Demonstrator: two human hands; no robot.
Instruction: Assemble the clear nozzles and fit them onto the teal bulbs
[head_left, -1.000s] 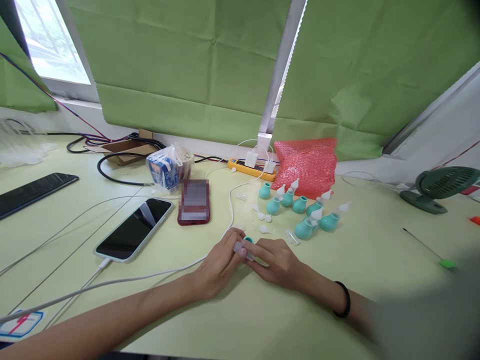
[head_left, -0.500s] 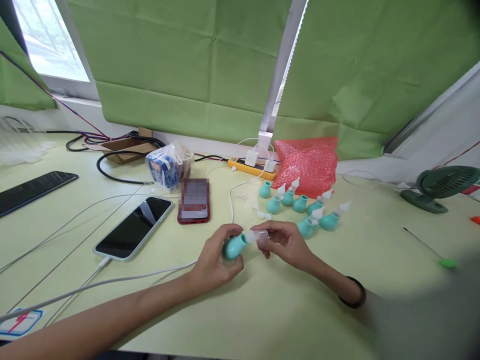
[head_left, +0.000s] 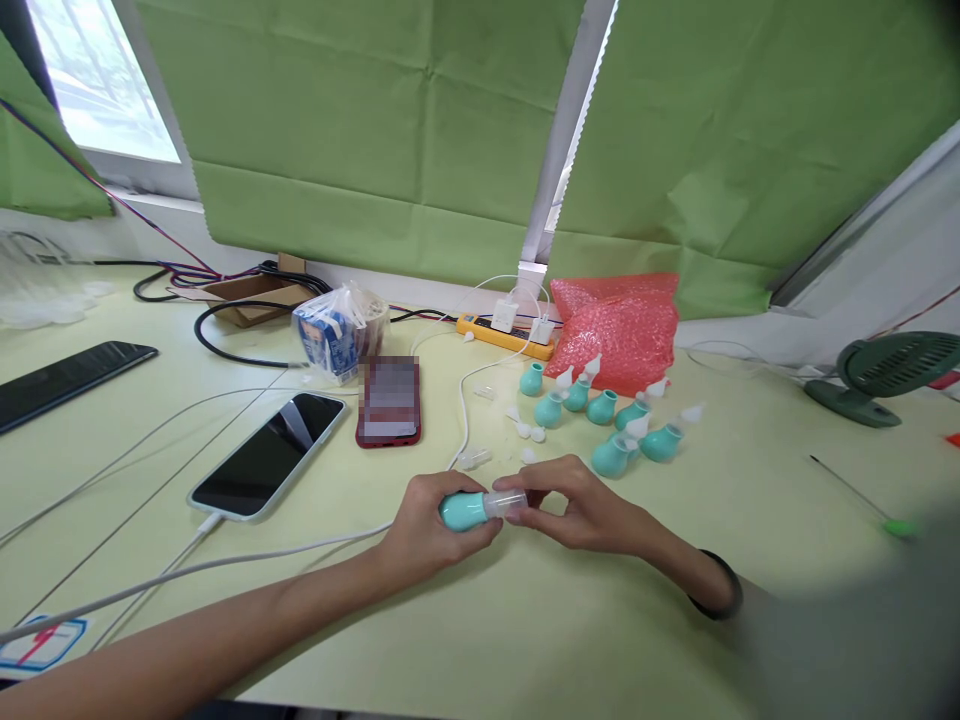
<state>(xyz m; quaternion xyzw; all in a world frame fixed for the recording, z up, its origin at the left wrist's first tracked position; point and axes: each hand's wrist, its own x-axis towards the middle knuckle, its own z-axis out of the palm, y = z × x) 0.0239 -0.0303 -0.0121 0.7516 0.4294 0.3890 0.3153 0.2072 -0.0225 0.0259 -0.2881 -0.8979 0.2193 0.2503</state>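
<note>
My left hand grips a teal rubber bulb held sideways just above the table. My right hand pinches the clear plastic cap that sits on the bulb's neck. Both hands meet near the table's middle front. Behind them stands a group of several teal bulbs with white tips. Small clear and white loose parts lie between that group and my hands.
A light-blue phone on a white cable and a red phone lie to the left. Further back are a bagged carton, an orange power strip and a pink bubble-wrap bag. A green fan sits at the right.
My hands lifted the bulb off the table and turned it sideways, then lowered it slightly. My right hand now holds the clear cap against its neck.
</note>
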